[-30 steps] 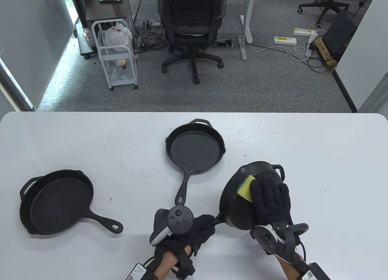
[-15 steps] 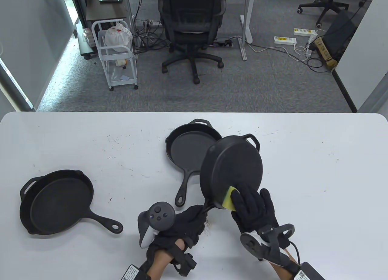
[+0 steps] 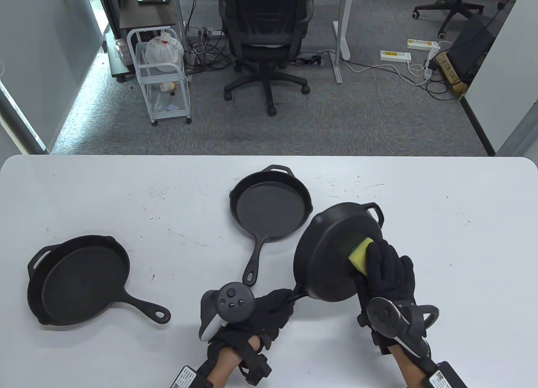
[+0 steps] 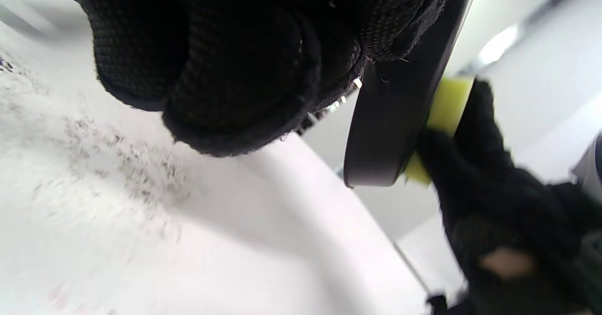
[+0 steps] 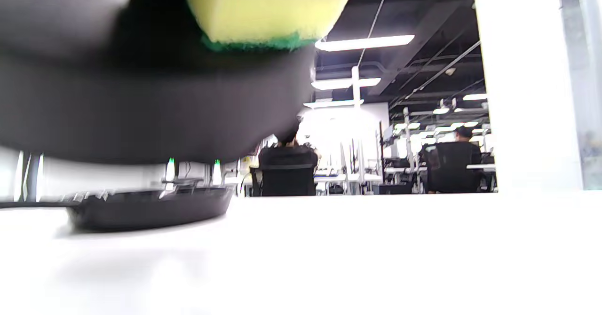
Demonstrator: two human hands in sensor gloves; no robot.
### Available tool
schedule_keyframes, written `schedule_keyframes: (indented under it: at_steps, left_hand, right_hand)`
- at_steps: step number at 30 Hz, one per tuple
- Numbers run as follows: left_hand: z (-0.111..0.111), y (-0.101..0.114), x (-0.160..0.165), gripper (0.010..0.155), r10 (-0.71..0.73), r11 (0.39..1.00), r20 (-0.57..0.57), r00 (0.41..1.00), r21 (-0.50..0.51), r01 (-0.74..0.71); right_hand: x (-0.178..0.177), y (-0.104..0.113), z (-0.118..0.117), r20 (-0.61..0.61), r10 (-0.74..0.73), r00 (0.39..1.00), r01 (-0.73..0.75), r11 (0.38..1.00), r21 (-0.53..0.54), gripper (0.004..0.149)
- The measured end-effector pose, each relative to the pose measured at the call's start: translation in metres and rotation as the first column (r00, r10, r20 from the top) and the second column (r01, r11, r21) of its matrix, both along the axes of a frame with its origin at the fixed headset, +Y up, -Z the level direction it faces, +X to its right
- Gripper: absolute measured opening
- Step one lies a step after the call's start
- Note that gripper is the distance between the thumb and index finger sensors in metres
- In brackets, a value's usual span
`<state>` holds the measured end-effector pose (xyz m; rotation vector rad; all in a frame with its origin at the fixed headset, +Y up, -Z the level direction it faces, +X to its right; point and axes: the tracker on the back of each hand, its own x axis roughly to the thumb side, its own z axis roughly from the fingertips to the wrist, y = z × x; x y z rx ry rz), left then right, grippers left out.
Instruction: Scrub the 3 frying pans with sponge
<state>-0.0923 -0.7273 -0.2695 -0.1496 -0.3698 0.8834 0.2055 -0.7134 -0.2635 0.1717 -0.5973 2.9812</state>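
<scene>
My left hand (image 3: 269,312) grips the handle of a black frying pan (image 3: 332,253) and holds it off the table, tilted, with its underside towards the camera. My right hand (image 3: 384,268) presses a yellow sponge (image 3: 361,255) with a green pad against that underside, near its right edge. In the left wrist view the lifted pan (image 4: 400,113) shows edge-on with the sponge (image 4: 447,113) behind it. In the right wrist view the sponge (image 5: 263,9) sits on the dark pan (image 5: 141,94). A second pan (image 3: 271,207) lies upright at the centre, a third pan (image 3: 80,278) at the left.
The white table (image 3: 441,236) carries small dark specks and crumbs. An office chair (image 3: 265,39) and a white wire cart (image 3: 162,77) stand on the carpet beyond the far edge. In the right wrist view the centre pan (image 5: 150,209) lies low on the table.
The lifted pan swung up and left over the centre pan, then came back right and lower. My right hand slid the sponge from the pan's near rim to its right side.
</scene>
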Motion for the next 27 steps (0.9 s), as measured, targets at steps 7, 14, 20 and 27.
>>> schedule_keyframes:
  at_steps: [7,14,20,27]
  left_hand:
    - [-0.003,-0.008,-0.001,0.056,-0.029,0.997,-0.001,1.0,-0.065,0.028]
    - [0.002,-0.004,0.018,0.056,-0.187,0.982,0.148,0.971,0.005,0.188]
    - [0.0,-0.001,0.007,0.056,-0.053,0.998,0.062,0.997,0.018,0.052]
    - [-0.003,-0.008,-0.004,0.056,0.048,0.997,-0.028,0.998,-0.054,-0.049]
  right_hand:
    - [-0.052,-0.001,0.02,-0.172,0.196,0.965,-0.176,0.976,0.125,0.076]
    - [-0.019,0.023,0.016,-0.05,0.013,0.999,-0.004,0.984,0.179,0.075]
    - [0.013,0.005,-0.001,0.021,-0.067,0.998,0.066,0.997,0.042,0.075]
    - [-0.049,-0.001,0.02,-0.146,0.18,0.973,-0.164,0.98,0.112,0.075]
